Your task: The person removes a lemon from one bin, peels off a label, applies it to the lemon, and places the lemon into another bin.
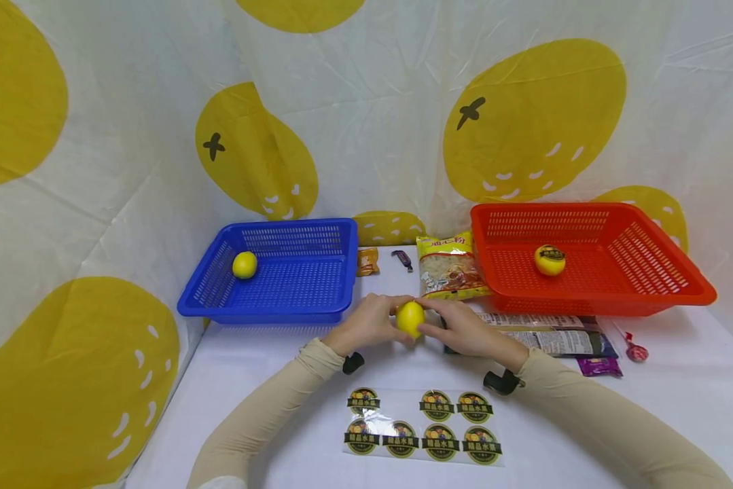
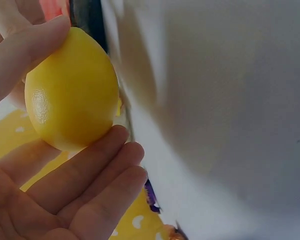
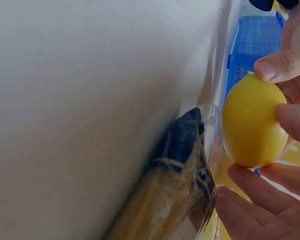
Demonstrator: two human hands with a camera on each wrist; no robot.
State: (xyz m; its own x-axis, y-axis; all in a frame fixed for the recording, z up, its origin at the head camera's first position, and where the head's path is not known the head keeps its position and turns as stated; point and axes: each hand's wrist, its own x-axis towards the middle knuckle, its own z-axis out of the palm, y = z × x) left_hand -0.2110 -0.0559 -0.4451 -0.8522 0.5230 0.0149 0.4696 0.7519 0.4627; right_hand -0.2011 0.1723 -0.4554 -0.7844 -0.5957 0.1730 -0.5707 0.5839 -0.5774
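The grip is a shared one: the left hand [image 1: 372,322] and the right hand [image 1: 460,328] both pinch a single lemon [image 1: 410,319] between thumb and fingers, holding it up in front of the body, between and slightly nearer than the two baskets. No label shows on those sides of it that the three views reach, though covered parts cannot be judged. On the tabletop [image 1: 415,370] below lies a clear sticker sheet [image 1: 398,404] with seven round stickers left and one bare spot in its upper row. Judging from this, one piece looks finished, the held one seems partway through its handling, and at least one other appears to remain. The blue basket [image 1: 268,317], on the left, contains one yellow fruit [image 1: 244,265] with no label visible, resting near its left wall. The red basket [image 1: 586,302], on the right, contains one labelled fruit [image 1: 548,265], a dark sticker across its upper side, well apart from the side walls. A yellow food packet [image 1: 452,265] stands between the baskets, touching or nearly touching the red one, and long dark packets [image 1: 549,339] lie in front of that basket, partly behind the right hand
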